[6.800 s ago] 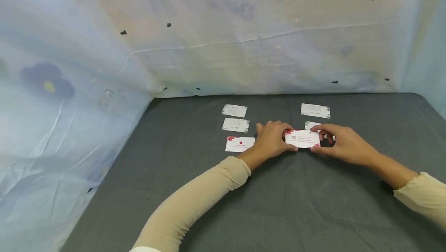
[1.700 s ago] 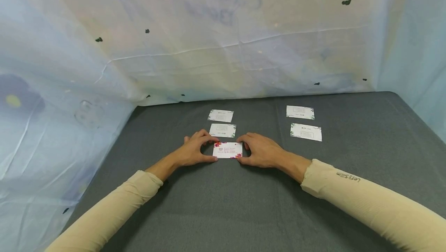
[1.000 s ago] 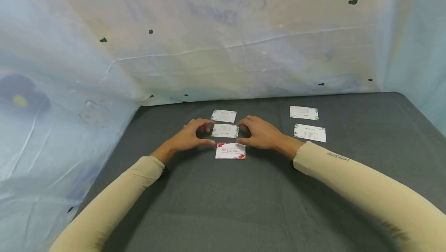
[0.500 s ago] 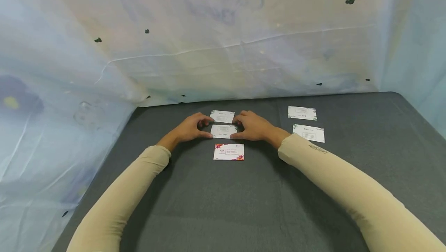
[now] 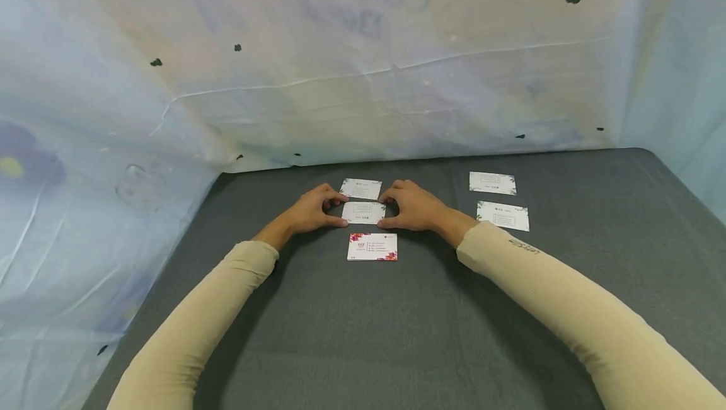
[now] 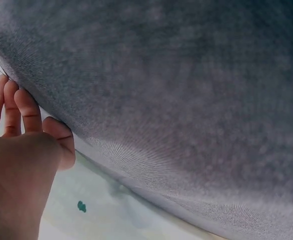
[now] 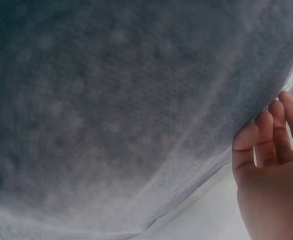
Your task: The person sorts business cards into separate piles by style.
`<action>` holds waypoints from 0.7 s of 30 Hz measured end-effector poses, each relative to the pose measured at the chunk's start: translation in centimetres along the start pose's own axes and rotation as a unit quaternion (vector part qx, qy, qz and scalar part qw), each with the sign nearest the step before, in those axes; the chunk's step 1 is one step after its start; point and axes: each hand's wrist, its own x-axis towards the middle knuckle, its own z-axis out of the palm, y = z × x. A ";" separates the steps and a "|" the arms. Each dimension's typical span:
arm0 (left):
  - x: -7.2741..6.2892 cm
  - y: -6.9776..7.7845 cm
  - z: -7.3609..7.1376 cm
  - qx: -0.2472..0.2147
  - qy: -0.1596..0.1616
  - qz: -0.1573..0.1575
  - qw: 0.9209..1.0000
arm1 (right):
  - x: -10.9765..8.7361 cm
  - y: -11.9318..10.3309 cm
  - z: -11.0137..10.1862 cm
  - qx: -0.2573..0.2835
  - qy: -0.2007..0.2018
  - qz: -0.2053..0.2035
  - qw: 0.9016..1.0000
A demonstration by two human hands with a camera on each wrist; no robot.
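Note:
In the head view, a white business card with green leaf corners (image 5: 363, 213) lies on the dark cloth between both hands. My left hand (image 5: 308, 210) holds its left edge, thumb at the near corner and index finger at the far one. The right hand (image 5: 418, 206) holds the right edge in the same way. Just in front lies a business card with red flowers (image 5: 372, 247), untouched. Behind the held card is another leaf-cornered card (image 5: 361, 188). Each wrist view shows that hand, the left (image 6: 24, 150) and the right (image 7: 271, 165), with bent fingers low at the cloth.
Two more leaf-patterned cards, a far one (image 5: 492, 183) and a nearer one (image 5: 503, 216), lie to the right, the nearer beside the right sleeve. Dark grey cloth (image 5: 351, 334) covers the table. A pale patterned curtain (image 5: 340, 114) hangs along its back and left sides.
Both hands carried the red-flowered card leftward to where another red-flowered card lay, and let it go. They then moved back to the leaf-cornered card behind and took its edges.

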 end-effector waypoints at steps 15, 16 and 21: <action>-0.3 0.1 0.1 0.015 0.020 0.022 0.999 | 0.2 0.1 0.2 0.036 0.009 -0.009 0.999; -0.3 0.1 0.1 0.017 0.023 0.024 0.999 | 0.2 0.1 0.2 0.044 0.013 -0.011 0.999; -0.3 0.4 0.2 0.009 0.030 0.021 0.999 | 0.2 0.5 0.0 0.075 0.021 -0.034 0.996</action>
